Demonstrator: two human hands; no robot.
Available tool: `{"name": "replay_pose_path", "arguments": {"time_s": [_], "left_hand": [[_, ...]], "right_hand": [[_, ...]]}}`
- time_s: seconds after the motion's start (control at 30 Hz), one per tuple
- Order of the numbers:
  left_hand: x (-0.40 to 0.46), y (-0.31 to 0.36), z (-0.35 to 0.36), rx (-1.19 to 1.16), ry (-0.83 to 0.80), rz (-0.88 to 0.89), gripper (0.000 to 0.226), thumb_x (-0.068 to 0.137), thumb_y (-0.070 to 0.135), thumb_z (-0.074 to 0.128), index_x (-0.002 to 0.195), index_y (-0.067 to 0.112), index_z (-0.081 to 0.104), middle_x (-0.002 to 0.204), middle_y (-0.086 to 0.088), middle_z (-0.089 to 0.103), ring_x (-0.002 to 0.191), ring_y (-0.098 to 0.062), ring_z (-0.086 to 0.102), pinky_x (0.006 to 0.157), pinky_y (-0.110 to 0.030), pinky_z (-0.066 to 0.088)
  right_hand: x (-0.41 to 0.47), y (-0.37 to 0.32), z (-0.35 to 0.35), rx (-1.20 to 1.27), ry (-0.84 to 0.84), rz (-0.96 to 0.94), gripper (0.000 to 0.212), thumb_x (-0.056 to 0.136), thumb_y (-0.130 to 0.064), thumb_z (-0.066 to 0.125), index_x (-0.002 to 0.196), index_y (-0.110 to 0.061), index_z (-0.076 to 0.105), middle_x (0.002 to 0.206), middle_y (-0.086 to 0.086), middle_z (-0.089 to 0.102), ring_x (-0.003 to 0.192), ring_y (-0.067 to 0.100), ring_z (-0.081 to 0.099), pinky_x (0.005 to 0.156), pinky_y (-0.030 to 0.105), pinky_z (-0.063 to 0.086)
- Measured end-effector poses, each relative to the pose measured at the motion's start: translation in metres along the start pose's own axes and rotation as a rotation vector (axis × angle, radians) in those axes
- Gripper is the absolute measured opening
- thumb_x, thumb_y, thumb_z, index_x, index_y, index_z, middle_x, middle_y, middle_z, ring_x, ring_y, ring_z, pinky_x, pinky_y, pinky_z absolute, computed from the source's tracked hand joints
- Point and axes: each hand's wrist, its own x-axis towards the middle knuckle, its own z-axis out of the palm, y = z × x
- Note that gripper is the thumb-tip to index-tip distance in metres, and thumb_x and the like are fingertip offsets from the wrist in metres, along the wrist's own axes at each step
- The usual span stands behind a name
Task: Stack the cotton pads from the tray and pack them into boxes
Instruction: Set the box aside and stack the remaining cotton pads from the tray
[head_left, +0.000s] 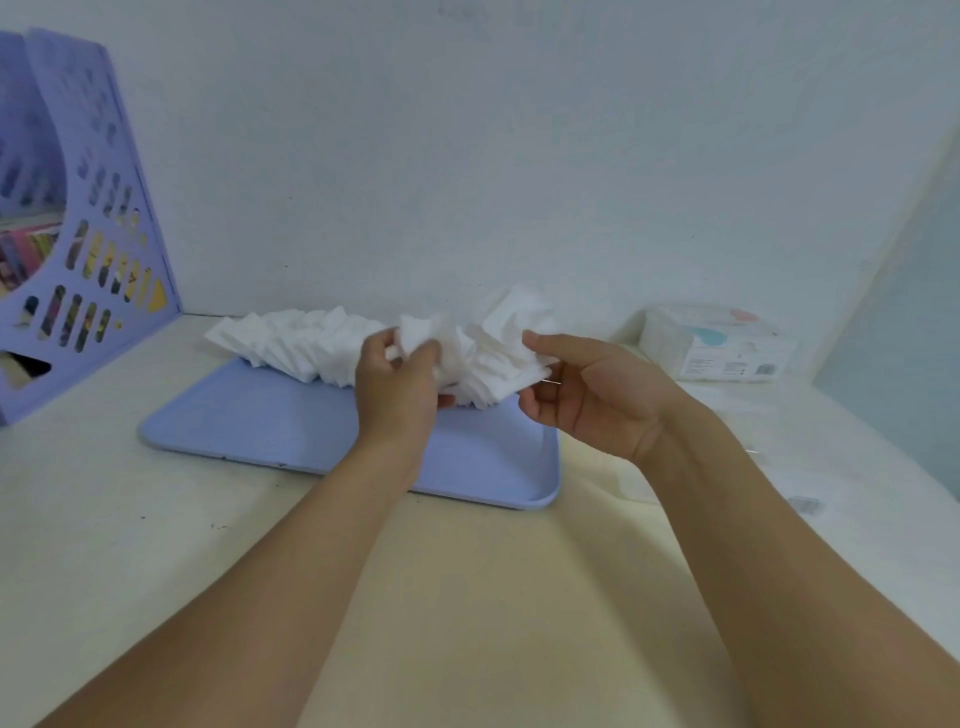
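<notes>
Head view: left hand (397, 382) pinches cotton pads (483, 364) (blurred), hiding them; right hand (587, 395) grips too.

The near half of the tray (249, 426) lies bare, as does the surface (130, 545) near it. Cotton pads (311, 343) crowd the tray's far edge against the wall. A file rack (78, 234) blocks the far left; a box (722, 343) stands far right.
</notes>
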Motion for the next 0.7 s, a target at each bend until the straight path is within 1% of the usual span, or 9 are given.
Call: {"name": "replay_pose_path", "arguments": {"time_s": [0.1, 0.2, 0.33, 0.37, 0.43, 0.53, 0.57, 0.63, 0.7], "left_hand": [[0.0, 0.009, -0.008, 0.017, 0.083, 0.141, 0.038, 0.097, 0.012, 0.054, 0.13, 0.029, 0.049, 0.104, 0.013, 0.06, 0.081, -0.006, 0.063, 0.069, -0.031, 0.06], [0.001, 0.008, -0.013, 0.093, 0.058, 0.192, 0.047, 0.098, 0.011, 0.049, 0.136, 0.037, 0.043, 0.103, 0.019, 0.052, 0.076, -0.003, 0.058, 0.076, -0.039, 0.061], [0.0, -0.001, -0.01, 0.141, -0.046, 0.199, 0.045, 0.097, 0.009, 0.051, 0.132, 0.038, 0.044, 0.101, 0.018, 0.055, 0.078, -0.004, 0.058, 0.083, -0.051, 0.06], [-0.001, -0.003, -0.009, 0.152, -0.063, 0.188, 0.045, 0.097, 0.009, 0.052, 0.131, 0.037, 0.044, 0.099, 0.018, 0.055, 0.075, -0.003, 0.058, 0.083, -0.052, 0.06], [-0.001, -0.007, -0.007, 0.178, -0.081, 0.161, 0.043, 0.097, 0.009, 0.053, 0.133, 0.032, 0.045, 0.102, 0.016, 0.057, 0.074, -0.003, 0.059, 0.08, -0.049, 0.061], [0.001, -0.012, -0.005, 0.187, -0.119, 0.093, 0.039, 0.097, 0.01, 0.054, 0.132, 0.027, 0.048, 0.117, 0.004, 0.06, 0.089, -0.009, 0.062, 0.072, -0.036, 0.062], [0.002, -0.013, -0.004, 0.192, -0.133, 0.079, 0.038, 0.097, 0.01, 0.055, 0.13, 0.027, 0.048, 0.117, 0.004, 0.06, 0.091, -0.01, 0.063, 0.068, -0.032, 0.061], [0.002, -0.014, -0.002, 0.205, -0.155, 0.059, 0.037, 0.098, 0.011, 0.055, 0.13, 0.028, 0.048, 0.112, 0.008, 0.059, 0.092, -0.008, 0.062, 0.063, -0.026, 0.058], [0.003, -0.014, -0.001, 0.199, -0.155, 0.022, 0.037, 0.098, 0.012, 0.056, 0.13, 0.028, 0.048, 0.109, 0.011, 0.058, 0.093, -0.009, 0.064, 0.069, -0.031, 0.061]], "right_hand": [[-0.001, 0.007, 0.0, -0.253, -0.033, 0.1, 0.016, 0.092, -0.01, 0.069, 0.107, -0.006, 0.07, 0.092, 0.01, 0.074, 0.073, 0.017, 0.067, 0.068, 0.028, 0.058], [0.003, 0.02, 0.001, -0.554, 0.034, 0.107, 0.023, 0.092, -0.006, 0.071, 0.115, -0.007, 0.069, 0.105, 0.014, 0.076, 0.086, 0.024, 0.072, 0.075, 0.032, 0.062], [0.006, 0.027, 0.006, -0.765, 0.15, 0.08, 0.023, 0.093, -0.006, 0.069, 0.115, -0.006, 0.067, 0.101, 0.017, 0.072, 0.07, 0.024, 0.071, 0.065, 0.031, 0.063], [0.007, 0.028, 0.007, -0.846, 0.182, 0.054, 0.02, 0.094, -0.007, 0.066, 0.114, -0.006, 0.067, 0.101, 0.016, 0.071, 0.067, 0.025, 0.07, 0.063, 0.031, 0.063], [0.01, 0.028, 0.007, -1.005, 0.233, -0.002, 0.021, 0.096, -0.012, 0.053, 0.112, -0.006, 0.067, 0.105, 0.017, 0.07, 0.075, 0.033, 0.073, 0.067, 0.039, 0.064], [0.011, 0.026, 0.012, -1.079, 0.289, 0.0, 0.036, 0.101, -0.023, 0.042, 0.111, 0.003, 0.064, 0.104, 0.025, 0.069, 0.081, 0.04, 0.072, 0.076, 0.048, 0.061], [0.011, 0.026, 0.013, -1.07, 0.295, 0.015, 0.041, 0.102, -0.031, 0.043, 0.104, 0.004, 0.065, 0.1, 0.024, 0.07, 0.076, 0.038, 0.072, 0.073, 0.044, 0.061], [0.013, 0.026, 0.016, -1.1, 0.31, 0.017, 0.053, 0.101, -0.049, 0.047, 0.081, -0.002, 0.061, 0.084, 0.015, 0.069, 0.059, 0.027, 0.067, 0.055, 0.028, 0.055], [0.016, 0.029, 0.015, -1.14, 0.316, 0.0, 0.057, 0.097, -0.058, 0.053, 0.072, -0.006, 0.055, 0.075, 0.01, 0.063, 0.052, 0.02, 0.06, 0.047, 0.022, 0.047]]}}
